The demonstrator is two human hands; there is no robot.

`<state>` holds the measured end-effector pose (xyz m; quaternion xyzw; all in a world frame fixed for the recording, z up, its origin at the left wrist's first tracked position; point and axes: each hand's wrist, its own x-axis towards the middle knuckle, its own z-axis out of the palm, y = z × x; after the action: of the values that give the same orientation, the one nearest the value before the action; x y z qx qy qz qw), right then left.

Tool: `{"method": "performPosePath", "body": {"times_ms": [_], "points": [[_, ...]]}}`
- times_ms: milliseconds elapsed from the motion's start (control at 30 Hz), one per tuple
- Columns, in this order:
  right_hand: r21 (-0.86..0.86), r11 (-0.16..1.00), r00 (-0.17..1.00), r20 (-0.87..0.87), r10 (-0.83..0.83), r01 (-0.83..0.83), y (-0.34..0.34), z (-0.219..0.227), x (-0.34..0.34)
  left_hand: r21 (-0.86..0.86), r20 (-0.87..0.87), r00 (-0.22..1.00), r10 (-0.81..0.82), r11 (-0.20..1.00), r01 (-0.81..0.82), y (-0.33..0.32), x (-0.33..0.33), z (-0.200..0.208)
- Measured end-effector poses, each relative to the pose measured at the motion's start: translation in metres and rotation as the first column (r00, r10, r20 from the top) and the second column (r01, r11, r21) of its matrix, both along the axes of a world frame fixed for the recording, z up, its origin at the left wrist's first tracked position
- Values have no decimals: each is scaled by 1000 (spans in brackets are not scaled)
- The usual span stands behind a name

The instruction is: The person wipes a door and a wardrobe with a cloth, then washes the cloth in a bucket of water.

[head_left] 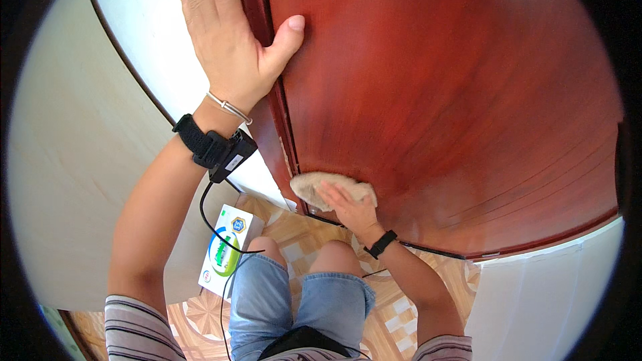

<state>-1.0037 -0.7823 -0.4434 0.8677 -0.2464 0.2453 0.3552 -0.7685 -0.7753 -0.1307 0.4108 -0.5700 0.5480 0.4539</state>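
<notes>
A glossy reddish-brown wooden door (428, 80) fills the upper right. High on its left edge rests my left hand (231, 40), flat, fingers stretched up and thumb spread onto the wood; nothing is in it. Low on the same door, my right hand (349, 212) presses a beige cloth (314, 186) against the surface near the bottom left corner. Its fingers lie across the cloth, which is bunched into an oval. A black strap with a small black box (231, 154) sits on my left wrist, and a dark band (381, 244) on my right.
On the patterned floor (294, 230) by my knees stands a white box (231, 247) with green and blue print. A black cable (207, 214) hangs from the wrist box past it. Pale walls (73, 140) flank the door on both sides.
</notes>
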Motion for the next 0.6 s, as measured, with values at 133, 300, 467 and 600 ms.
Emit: {"method": "performPosePath", "body": {"times_ms": [133, 300, 467, 600], "points": [[-164, 985, 948, -317, -10, -44, 0, -67, -19, 29, 19, 999, -37, 999, 36, -3, -7, -2], [107, 992, 856, -504, 115, -70, 1, -133, -46, 61, 2, 1000, -27, 998, 27, 4, 0, -2], [330, 925, 816, -472, 334, -188, 0, -200, -1, 72, -20, 999, -35, 997, 36, 9, 11, -12], [261, 935, 876, -356, 326, -241, -16, -242, 4, 76, -11, 995, -99, 992, 99, 1, -12, -3]]}}
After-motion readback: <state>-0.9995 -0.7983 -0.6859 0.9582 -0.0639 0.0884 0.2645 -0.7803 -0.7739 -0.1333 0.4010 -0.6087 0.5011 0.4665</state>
